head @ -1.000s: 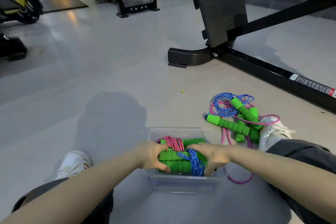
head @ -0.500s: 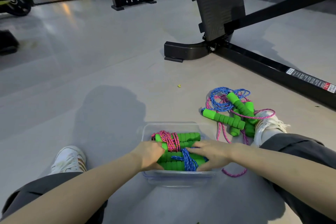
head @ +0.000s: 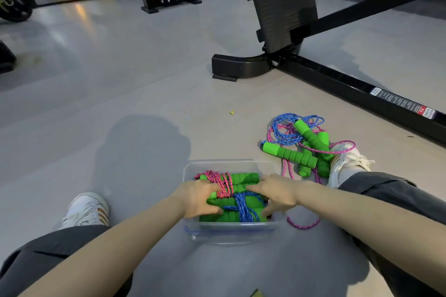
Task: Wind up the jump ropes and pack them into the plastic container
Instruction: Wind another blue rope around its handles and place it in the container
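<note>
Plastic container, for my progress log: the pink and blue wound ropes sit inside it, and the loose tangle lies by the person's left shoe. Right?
No: the head view shows the loose tangle by the right shoe, not the left. The pink rope and blue rope do sit inside the plastic container.

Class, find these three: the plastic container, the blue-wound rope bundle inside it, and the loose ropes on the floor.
plastic container (head: 236,232): head view, near clear wall.
blue-wound rope bundle (head: 243,207): head view, blue cord wrap.
loose ropes (head: 289,154): head view, a green handle.
</note>
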Motion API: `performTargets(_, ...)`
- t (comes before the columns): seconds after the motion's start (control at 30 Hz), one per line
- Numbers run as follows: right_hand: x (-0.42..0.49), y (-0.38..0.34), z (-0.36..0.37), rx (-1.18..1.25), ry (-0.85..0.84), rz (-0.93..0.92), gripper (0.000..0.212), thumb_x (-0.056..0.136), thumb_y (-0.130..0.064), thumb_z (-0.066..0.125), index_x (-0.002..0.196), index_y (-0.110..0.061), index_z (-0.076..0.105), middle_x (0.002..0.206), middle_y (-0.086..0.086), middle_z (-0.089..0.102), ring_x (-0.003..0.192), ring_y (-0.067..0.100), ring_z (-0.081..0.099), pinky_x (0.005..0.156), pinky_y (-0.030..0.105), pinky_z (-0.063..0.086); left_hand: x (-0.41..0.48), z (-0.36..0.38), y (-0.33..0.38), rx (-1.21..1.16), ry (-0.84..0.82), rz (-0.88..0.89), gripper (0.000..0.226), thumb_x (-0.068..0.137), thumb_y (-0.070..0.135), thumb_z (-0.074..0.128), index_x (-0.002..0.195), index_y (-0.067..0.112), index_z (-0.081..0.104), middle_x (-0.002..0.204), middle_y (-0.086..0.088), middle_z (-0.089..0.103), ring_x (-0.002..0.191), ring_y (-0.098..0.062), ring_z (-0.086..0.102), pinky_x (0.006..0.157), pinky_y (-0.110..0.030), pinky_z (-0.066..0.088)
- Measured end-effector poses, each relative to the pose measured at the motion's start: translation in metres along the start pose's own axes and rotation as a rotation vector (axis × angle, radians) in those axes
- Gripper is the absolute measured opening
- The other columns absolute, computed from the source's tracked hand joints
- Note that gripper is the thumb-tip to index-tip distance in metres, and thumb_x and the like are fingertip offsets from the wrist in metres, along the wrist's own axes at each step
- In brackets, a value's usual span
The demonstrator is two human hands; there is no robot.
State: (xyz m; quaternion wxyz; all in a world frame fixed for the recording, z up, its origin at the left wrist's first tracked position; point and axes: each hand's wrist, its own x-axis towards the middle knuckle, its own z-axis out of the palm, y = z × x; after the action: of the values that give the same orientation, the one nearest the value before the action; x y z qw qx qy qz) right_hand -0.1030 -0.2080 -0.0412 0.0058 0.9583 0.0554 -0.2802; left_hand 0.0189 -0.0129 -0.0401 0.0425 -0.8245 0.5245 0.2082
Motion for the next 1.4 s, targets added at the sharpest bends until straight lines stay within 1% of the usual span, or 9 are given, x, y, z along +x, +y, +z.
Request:
performTargets(0.13,0.000,-0.006,0.013,-0.211,0.087,-0.012,0.075,0.083,-0.053,0.054,0.141,-0.010,0.036,0.127,0.014,0.047,0.121,0.028,0.038,0.099,0.038,0.031,0.008,0.000,0.018,-0.027,0.170,0.127,0.046,0.092,0.052,0.047,0.131,0.028,0.052,0.130,0.003,0.053,0.119,-0.017,0.050,0.092,-0.030,0.044)
performTargets(0.27,-0.003,0.020,-0.015,0.034,0.197,-0.019,0.081,0.068,-0.063,0.025,0.130,-0.017,0.051,0.117,0.012,0.050,0.112,0.027,0.045,0.097,0.037,0.038,0.022,-0.006,0.030,-0.041,0.150,0.157,0.044,0.093,0.050,0.046,0.127,0.023,0.056,0.120,-0.001,0.057,0.109,-0.021,0.055,0.085,-0.033,0.046)
performTargets(0.4,-0.009,0.078,-0.028,0.183,0.536,0.438,0.045,0.086,-0.033,0.046,0.125,-0.011,0.050,0.121,0.012,0.051,0.117,0.029,0.045,0.096,0.037,0.039,0.039,-0.024,0.028,-0.034,0.151,0.144,0.045,0.096,0.049,0.042,0.128,0.020,0.054,0.121,-0.002,0.056,0.108,-0.022,0.057,0.088,-0.035,0.046)
performTargets(0.57,-0.011,0.116,-0.010,0.007,0.187,0.654,0.047,0.085,-0.044,0.053,0.120,-0.013,0.051,0.127,0.009,0.052,0.124,0.028,0.040,0.101,0.038,0.032,0.064,-0.049,0.028,-0.032,0.171,0.116,0.041,0.097,0.046,0.040,0.124,0.019,0.056,0.119,-0.004,0.058,0.110,-0.022,0.056,0.090,-0.032,0.044)
performTargets(0.77,0.001,0.123,0.025,0.019,0.203,0.704,0.038,0.087,-0.032,0.053,0.121,-0.015,0.053,0.125,0.006,0.055,0.123,0.026,0.040,0.098,0.037,0.031,0.075,-0.044,0.031,-0.076,0.155,0.093,0.044,0.096,0.047,0.042,0.129,0.019,0.052,0.124,-0.002,0.056,0.110,-0.022,0.056,0.092,-0.031,0.043)
performTargets(1.03,-0.027,0.140,-0.059,1.133,0.887,0.439,0.019,0.072,-0.016,0.077,0.082,-0.012,0.061,0.068,0.002,0.057,0.055,0.004,0.050,0.050,0.013,0.038,0.092,-0.061,0.053,-0.219,0.445,0.048,0.062,0.091,0.036,0.054,0.145,0.022,0.029,0.138,-0.002,0.041,0.124,-0.022,0.043,0.095,-0.033,0.040)
performTargets(1.2,-0.038,0.120,-0.095,1.287,0.813,0.185,0.040,0.075,-0.016,0.075,0.091,0.016,0.057,0.078,0.014,0.052,0.071,0.018,0.047,0.063,0.022,0.041,0.112,-0.090,0.075,-0.352,0.588,0.021,0.079,0.083,0.041,0.065,0.148,0.020,0.025,0.139,-0.006,0.042,0.130,-0.025,0.038,0.103,-0.037,0.035)
performTargets(1.3,-0.035,0.108,-0.105,1.392,0.731,0.057,0.032,0.081,-0.025,0.070,0.085,0.006,0.061,0.079,0.015,0.055,0.075,0.021,0.049,0.072,0.033,0.040,0.119,-0.097,0.083,-0.506,0.580,-0.018,0.048,0.086,0.034,0.063,0.129,0.018,0.048,0.112,-0.005,0.058,0.112,-0.027,0.053,0.085,-0.034,0.043)
performTargets(1.4,-0.029,0.117,-0.097,1.645,0.616,0.100,0.045,0.091,-0.052,0.043,0.093,-0.010,0.061,0.080,0.014,0.061,0.075,0.023,0.056,0.078,0.034,0.045,0.119,-0.099,0.080,-0.821,0.627,-0.055,0.023,0.087,0.016,0.063,0.109,0.009,0.056,0.084,-0.001,0.054,0.081,-0.024,0.053,0.064,-0.026,0.032)
